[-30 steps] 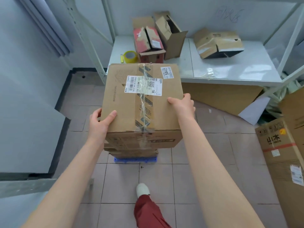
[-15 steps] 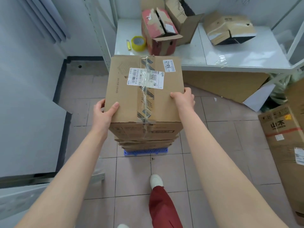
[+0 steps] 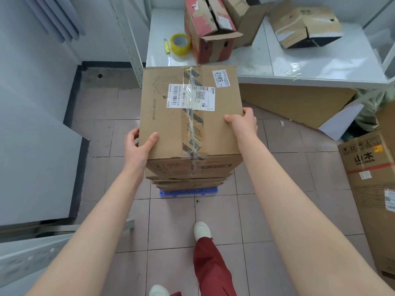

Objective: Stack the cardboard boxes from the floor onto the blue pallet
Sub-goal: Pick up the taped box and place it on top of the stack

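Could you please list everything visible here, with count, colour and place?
Top box: one, brown, labelled, on the stack.
Lower boxes: at least two, brown, under it.
Pallet: one, blue, on the floor beneath the stack.
Table: one, white, behind.
Open boxes: three, red-and-brown and brown, on the table.
Tape roll: one, yellow, on the table.
Big box: one, brown, right floor.
Shoes: two, white.
Left hand: grip on top box's left side.
Right hand: grip on its right edge.
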